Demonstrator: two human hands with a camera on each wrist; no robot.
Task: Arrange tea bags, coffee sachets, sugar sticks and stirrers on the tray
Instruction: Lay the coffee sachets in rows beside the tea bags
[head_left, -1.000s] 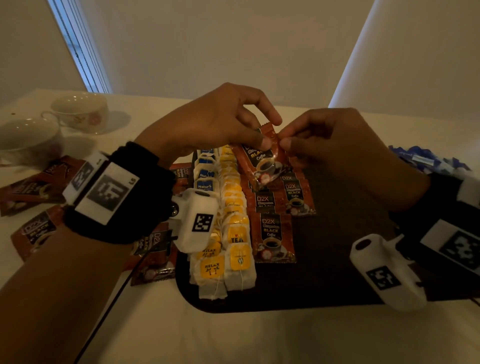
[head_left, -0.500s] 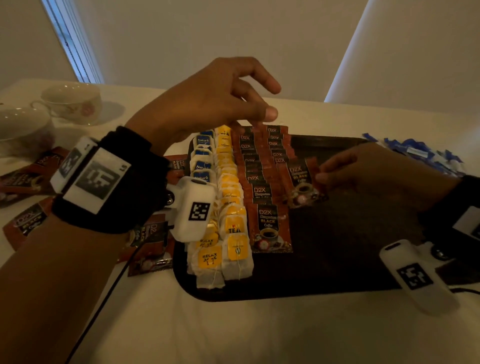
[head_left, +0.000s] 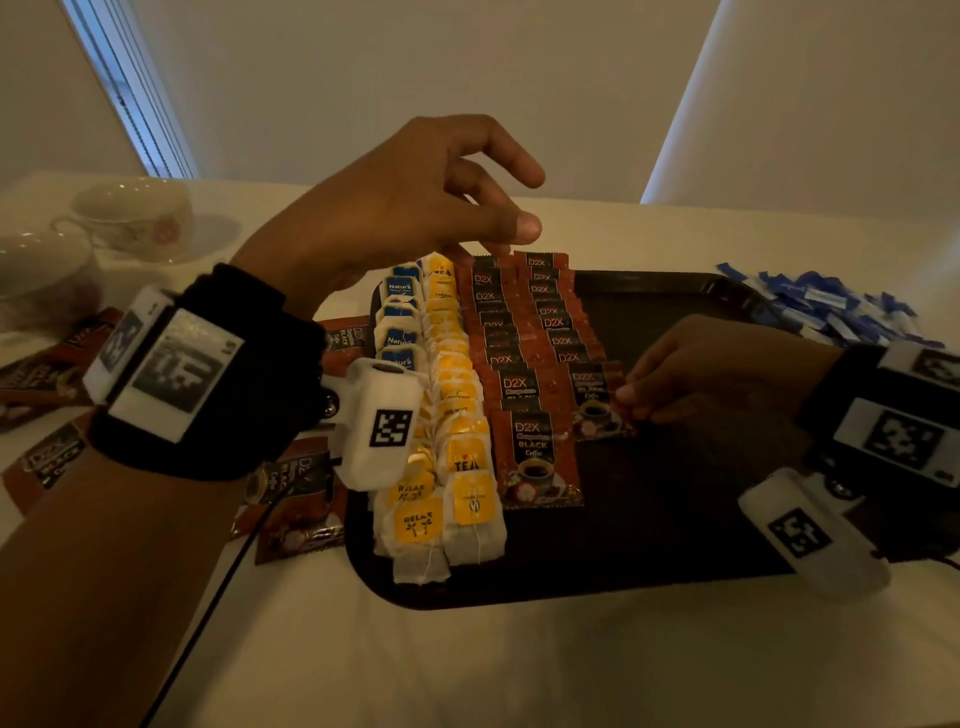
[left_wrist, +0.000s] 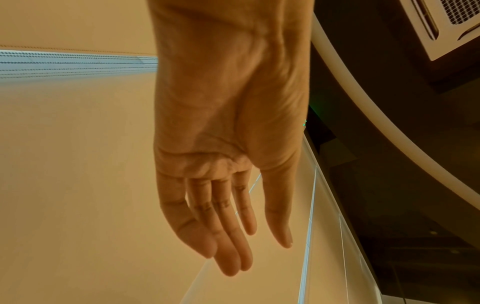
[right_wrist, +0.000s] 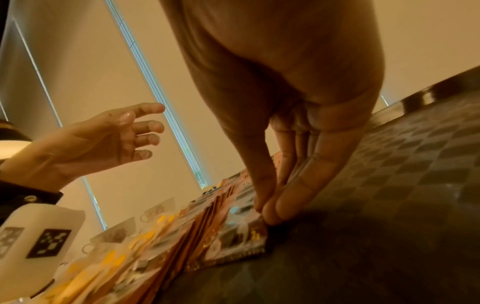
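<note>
The right hand (head_left: 696, 374) pinches a coffee sachet (head_left: 595, 400) by its right edge, between thumb and fingertips (right_wrist: 270, 216), and sets it at the near end of the second sachet row on the tray (head_left: 675, 519). The sachet lies almost flat on the tray floor, just beside the first sachet row (head_left: 519, 374), which runs next to the tea bags (head_left: 457, 415). The left hand (head_left: 415, 208) hovers above the far end of the rows with fingers relaxed and spread, holding nothing. From here the risk seems to be in the release: if the fingers drag as they let go, the sachet can turn out of line or slide over its neighbour. The rows overlap like tiles, so a push against one sachet may shift several. More sachets (head_left: 291, 493) wait on the table left of the tray, and blue packets (head_left: 826, 306), probably the sugar sticks, lie at the far right; no stirrers are seen.
</note>
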